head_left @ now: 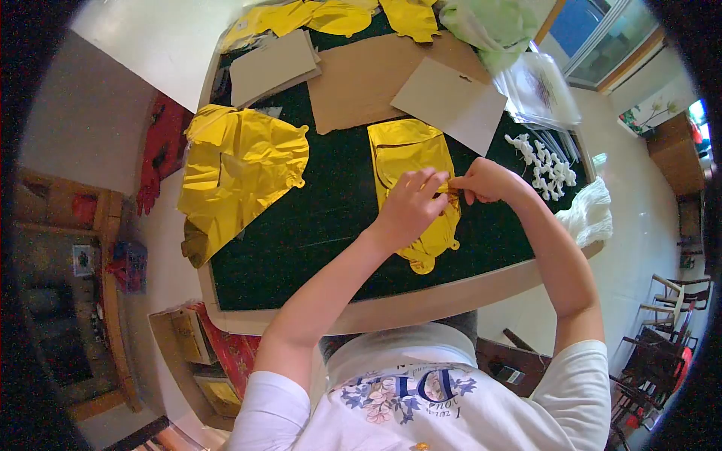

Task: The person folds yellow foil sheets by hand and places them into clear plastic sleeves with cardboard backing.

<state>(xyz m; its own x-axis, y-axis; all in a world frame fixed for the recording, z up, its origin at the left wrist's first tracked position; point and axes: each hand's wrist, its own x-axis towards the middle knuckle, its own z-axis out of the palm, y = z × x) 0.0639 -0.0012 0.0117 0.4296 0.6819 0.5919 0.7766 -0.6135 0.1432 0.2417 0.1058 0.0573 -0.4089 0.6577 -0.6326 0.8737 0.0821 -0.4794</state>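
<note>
A flat gold foil balloon [410, 150] lies folded lengthwise on the dark green tabletop in front of me. My left hand [411, 204] is over its middle, fingers bent and closed on the foil near the right edge. At that same edge my right hand [483, 181] pinches the foil between thumb and forefinger. The two hands nearly meet, and the left one hides part of the balloon. Rounded tabs stick out at its near end. To the left is another gold foil balloon [244, 169], spread wider and wrinkled; neither hand touches it.
Beyond the balloon lie a brown cardboard sheet [353, 83], a pale card [451, 104] and a stack of cards [274, 68]. White ribbon-like pieces [543, 167] and clear plastic bags [538, 90] are at the right. More gold foil [338, 16] lies along the far edge.
</note>
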